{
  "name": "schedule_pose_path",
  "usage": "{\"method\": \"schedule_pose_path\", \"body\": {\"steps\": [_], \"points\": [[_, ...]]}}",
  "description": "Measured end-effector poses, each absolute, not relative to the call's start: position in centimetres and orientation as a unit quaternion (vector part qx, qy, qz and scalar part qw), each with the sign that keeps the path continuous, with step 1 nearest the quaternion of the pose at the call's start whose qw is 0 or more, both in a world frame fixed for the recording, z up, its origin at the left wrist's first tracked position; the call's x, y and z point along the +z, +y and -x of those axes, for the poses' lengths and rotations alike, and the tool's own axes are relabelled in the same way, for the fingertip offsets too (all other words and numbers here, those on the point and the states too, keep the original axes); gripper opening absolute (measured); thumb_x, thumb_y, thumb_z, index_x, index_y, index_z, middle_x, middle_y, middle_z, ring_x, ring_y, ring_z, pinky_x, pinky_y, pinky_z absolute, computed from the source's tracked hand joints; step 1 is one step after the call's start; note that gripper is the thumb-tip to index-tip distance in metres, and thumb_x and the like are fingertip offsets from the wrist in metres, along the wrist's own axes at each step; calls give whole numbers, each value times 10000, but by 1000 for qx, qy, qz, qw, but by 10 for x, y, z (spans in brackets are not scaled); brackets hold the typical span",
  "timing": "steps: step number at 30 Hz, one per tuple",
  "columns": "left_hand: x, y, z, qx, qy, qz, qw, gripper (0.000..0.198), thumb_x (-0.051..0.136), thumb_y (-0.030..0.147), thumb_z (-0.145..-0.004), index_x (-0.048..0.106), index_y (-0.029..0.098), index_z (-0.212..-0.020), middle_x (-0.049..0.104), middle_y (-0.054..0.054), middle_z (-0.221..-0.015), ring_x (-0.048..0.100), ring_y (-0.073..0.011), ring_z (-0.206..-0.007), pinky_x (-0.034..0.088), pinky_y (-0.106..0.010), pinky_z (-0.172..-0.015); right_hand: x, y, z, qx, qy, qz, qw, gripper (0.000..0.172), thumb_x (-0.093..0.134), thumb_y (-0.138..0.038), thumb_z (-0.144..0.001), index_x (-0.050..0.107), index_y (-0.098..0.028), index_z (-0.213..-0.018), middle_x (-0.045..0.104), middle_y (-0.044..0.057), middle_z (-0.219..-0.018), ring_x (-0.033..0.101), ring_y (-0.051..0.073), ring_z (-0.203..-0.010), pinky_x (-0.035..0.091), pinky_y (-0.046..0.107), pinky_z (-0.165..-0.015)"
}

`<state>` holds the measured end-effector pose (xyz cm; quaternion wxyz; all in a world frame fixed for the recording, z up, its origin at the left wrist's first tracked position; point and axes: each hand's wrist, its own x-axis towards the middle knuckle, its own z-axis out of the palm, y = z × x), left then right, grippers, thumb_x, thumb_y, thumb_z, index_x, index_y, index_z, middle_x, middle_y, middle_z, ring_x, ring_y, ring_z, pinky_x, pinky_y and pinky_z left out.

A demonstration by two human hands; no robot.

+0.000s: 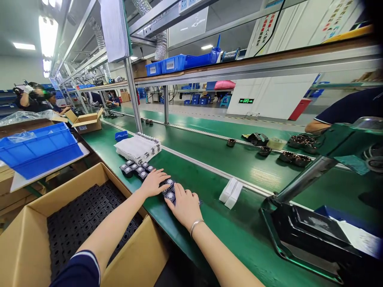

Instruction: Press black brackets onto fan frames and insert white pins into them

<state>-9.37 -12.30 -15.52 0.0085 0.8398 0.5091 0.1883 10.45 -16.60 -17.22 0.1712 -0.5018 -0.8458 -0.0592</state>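
Open carton (pixel 26 239) nearest | black fans (pixel 170 195) on bench (pixel 212 239), between hands | left hand (pixel 153 184): fingers spread | right hand (pixel 186 205): fingers closer together, grip hidden, cannot tell | fans probably light, stiff; best held by side edges

On my feed, the small fans (pixel 170 195) carry white swirls on black. I see a deep green tabletop (pixel 236 229), a tan cardboard box (pixel 143 247), black parts (pixel 86 215) in a repeating circle pattern, a bright blue bin (pixel 38 149), a silver bracelet (pixel 196 225), and a navy sleeve (pixel 79 271) striped white.
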Motion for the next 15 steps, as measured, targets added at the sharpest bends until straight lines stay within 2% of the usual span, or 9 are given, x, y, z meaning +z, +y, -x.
{"method": "schedule_pose_path", "body": {"steps": [2,5,10,15], "points": [[-156,-127,87,196,507,-839,8,521,397,537,-973,564,177,-1311,595,-66,-1316,390,-279,-1369,215,-463,-1165,-170,-169,-114,-80,-853,485,179,604,415,-518,-988,453,-111,-1431,483,174,-1423,570,316,-1009,464,465,-839],[-160,-136,71,207,508,-836,13,526,442,561,-940,576,185,-1282,623,-71,-1267,420,-299,-1340,252,-496,-1132,-169,-178,-135,-95,-864,458,185,559,354,-487,-1013,469,-123,-1421,505,132,-1412,576,303,-1016,479,441,-842],[-177,-164,19,238,519,-821,21,509,509,569,-889,589,227,-1258,636,-88,-1242,416,-335,-1331,238,-538,-1127,-178,-203,-188,-97,-870,446,185,521,399,-486,-994,532,-158,-1376,545,110,-1384,605,305,-995,504,467,-836],[-199,-203,-54,262,531,-805,27,563,565,641,-802,633,240,-1191,662,-127,-1153,444,-389,-1294,247,-593,-1107,-209,-233,-264,-87,-874,429,212,475,436,-502,-942,555,-317,-1362,570,52,-1370,628,315,-1034,528,495,-832]]}}
